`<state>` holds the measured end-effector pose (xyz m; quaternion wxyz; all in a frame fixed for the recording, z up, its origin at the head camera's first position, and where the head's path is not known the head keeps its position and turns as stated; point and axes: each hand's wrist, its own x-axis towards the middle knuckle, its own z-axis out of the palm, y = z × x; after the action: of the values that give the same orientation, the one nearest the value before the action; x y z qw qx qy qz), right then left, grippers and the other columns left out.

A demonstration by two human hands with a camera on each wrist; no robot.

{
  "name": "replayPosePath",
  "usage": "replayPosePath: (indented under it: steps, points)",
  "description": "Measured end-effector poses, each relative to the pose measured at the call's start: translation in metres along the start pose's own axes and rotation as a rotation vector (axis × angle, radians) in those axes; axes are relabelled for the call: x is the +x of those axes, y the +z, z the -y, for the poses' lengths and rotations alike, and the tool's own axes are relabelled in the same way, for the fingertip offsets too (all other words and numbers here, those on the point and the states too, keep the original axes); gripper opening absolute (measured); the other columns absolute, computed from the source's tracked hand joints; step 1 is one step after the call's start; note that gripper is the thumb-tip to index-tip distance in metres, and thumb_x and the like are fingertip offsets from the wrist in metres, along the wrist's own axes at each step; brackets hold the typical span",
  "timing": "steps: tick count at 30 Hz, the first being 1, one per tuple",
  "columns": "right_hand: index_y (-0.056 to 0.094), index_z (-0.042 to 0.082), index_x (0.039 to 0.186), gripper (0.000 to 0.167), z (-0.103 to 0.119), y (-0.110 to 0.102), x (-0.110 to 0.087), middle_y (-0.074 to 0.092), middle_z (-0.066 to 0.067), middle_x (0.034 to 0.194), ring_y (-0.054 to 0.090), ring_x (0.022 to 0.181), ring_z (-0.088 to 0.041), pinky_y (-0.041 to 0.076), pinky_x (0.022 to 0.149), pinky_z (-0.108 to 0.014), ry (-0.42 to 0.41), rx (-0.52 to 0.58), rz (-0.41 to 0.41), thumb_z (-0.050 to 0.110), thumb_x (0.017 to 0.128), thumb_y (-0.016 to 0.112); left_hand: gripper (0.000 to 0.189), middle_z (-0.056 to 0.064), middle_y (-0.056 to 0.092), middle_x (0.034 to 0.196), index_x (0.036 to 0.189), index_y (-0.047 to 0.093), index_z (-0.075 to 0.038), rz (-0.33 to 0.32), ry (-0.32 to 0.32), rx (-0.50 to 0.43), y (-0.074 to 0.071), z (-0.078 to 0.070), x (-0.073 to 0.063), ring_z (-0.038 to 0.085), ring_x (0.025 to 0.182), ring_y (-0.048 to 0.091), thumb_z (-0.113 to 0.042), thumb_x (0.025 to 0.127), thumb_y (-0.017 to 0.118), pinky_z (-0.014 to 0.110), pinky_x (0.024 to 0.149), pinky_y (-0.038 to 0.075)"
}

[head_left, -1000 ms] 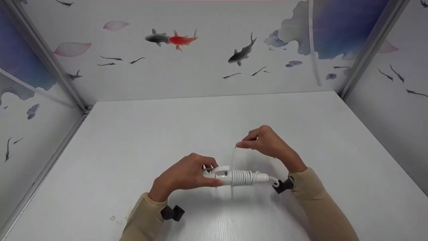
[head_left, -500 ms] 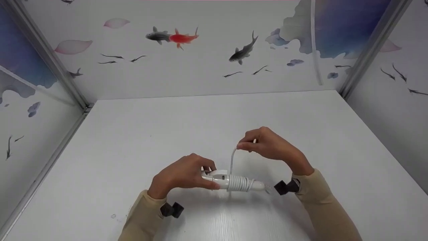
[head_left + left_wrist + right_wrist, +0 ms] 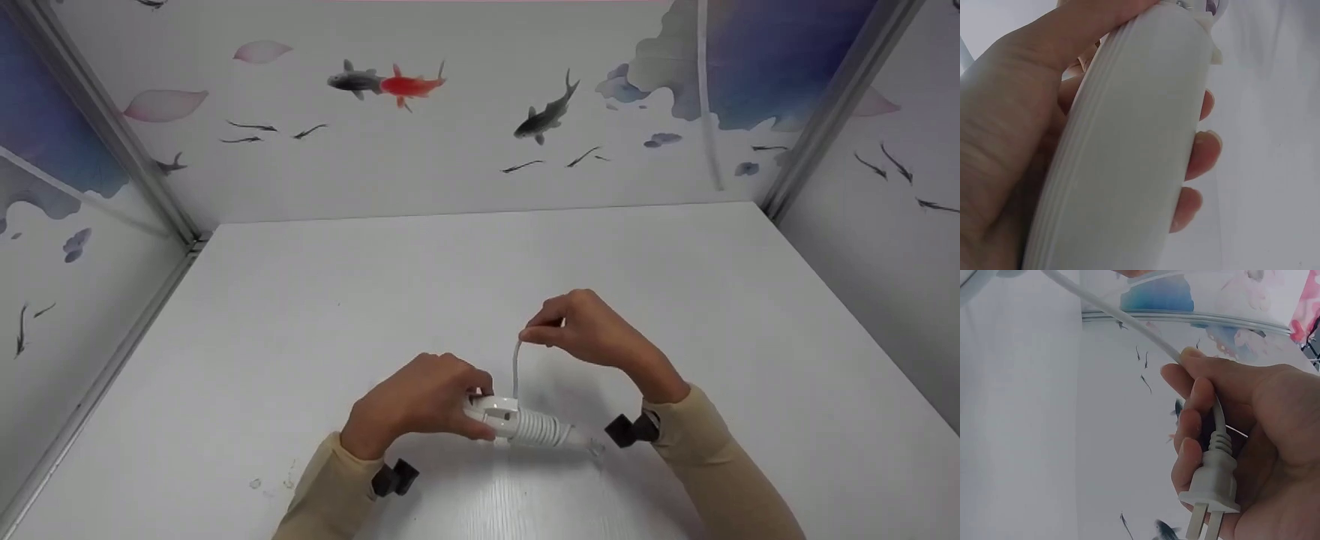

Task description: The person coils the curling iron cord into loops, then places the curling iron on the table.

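In the head view my left hand (image 3: 424, 394) grips one end of a white corded appliance (image 3: 501, 420); its exact kind is not clear. A broad, smooth white body with a ribbed edge fills the left wrist view, thumb on one side and fingertips on the other. Several turns of white cord (image 3: 538, 429) are wound round the appliance's slimmer part. From the coil the cord rises to my right hand (image 3: 585, 326), which pinches it between thumb and forefinger. A two-pin plug (image 3: 1213, 478) hangs at the cord's end inside that hand's curled fingers.
The white table (image 3: 337, 292) lies beneath both hands. Printed panels with fish stand at the back (image 3: 450, 165) and along both sides, framed by metal posts. A black camera mount (image 3: 634, 430) sits at the right wrist, close to the appliance's tail end.
My left hand and the appliance have shifted slightly down, and the appliance's tail end now tilts towards the lower right. My right hand has come slightly down and left, holding the cord throughout.
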<state>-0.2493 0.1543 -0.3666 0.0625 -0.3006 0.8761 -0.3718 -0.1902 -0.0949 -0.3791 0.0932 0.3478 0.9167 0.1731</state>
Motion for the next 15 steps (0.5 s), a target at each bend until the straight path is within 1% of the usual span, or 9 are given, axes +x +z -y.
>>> replayPosePath:
  steps: [2,5,8,12,15]
  points:
    - [0.082,0.017,0.094,0.011,0.0011,0.0028,0.0003,0.076,-0.004,0.09,0.062,0.076,-0.011,0.05,0.07,-0.029,0.007,0.003,-0.013,0.022,0.092,0.072,0.03,-0.011,0.062,0.074,0.09,0.072,-0.018,0.003,0.006,0.015,0.0008,-0.0019,0.0002,0.004,0.064,0.049,-0.041,0.076,0.085,0.02,0.06,0.04]
    - [0.082,0.018,0.092,0.01,0.0023,0.005,0.0004,0.075,-0.001,0.086,0.06,0.075,-0.011,0.049,0.068,-0.027,0.008,0.007,-0.043,0.02,0.092,0.072,0.03,-0.011,0.062,0.075,0.092,0.072,-0.018,-0.005,0.013,0.039,0.0008,-0.0038,0.0001,0.004,0.065,0.049,-0.04,0.077,0.085,0.02,0.06,0.04]
    - [0.082,0.017,0.092,0.01,0.0035,0.0061,0.0009,0.073,-0.002,0.081,0.058,0.072,-0.012,0.047,0.066,-0.027,0.012,0.009,-0.086,0.019,0.092,0.073,0.031,-0.009,0.064,0.077,0.094,0.072,-0.017,-0.028,0.023,0.058,-0.0005,-0.0053,-0.001,0.004,0.065,0.049,-0.039,0.077,0.085,0.019,0.061,0.04]
    - [0.082,0.015,0.094,0.012,0.0034,0.0079,0.0025,0.073,-0.002,0.081,0.059,0.071,-0.012,0.047,0.065,-0.028,0.049,-0.004,-0.132,0.022,0.093,0.072,0.031,-0.008,0.066,0.078,0.093,0.072,-0.017,-0.062,0.059,0.068,-0.0014,-0.0088,-0.0022,0.004,0.065,0.049,-0.039,0.077,0.085,0.019,0.061,0.04]
    - [0.082,0.014,0.094,0.013,0.0029,0.0091,0.0036,0.074,-0.002,0.083,0.061,0.072,-0.013,0.047,0.064,-0.029,0.08,-0.014,-0.143,0.023,0.093,0.072,0.029,-0.008,0.065,0.076,0.091,0.072,-0.017,-0.066,0.078,0.085,0.0003,-0.0108,-0.0011,0.004,0.063,0.049,-0.038,0.077,0.084,0.019,0.059,0.039]
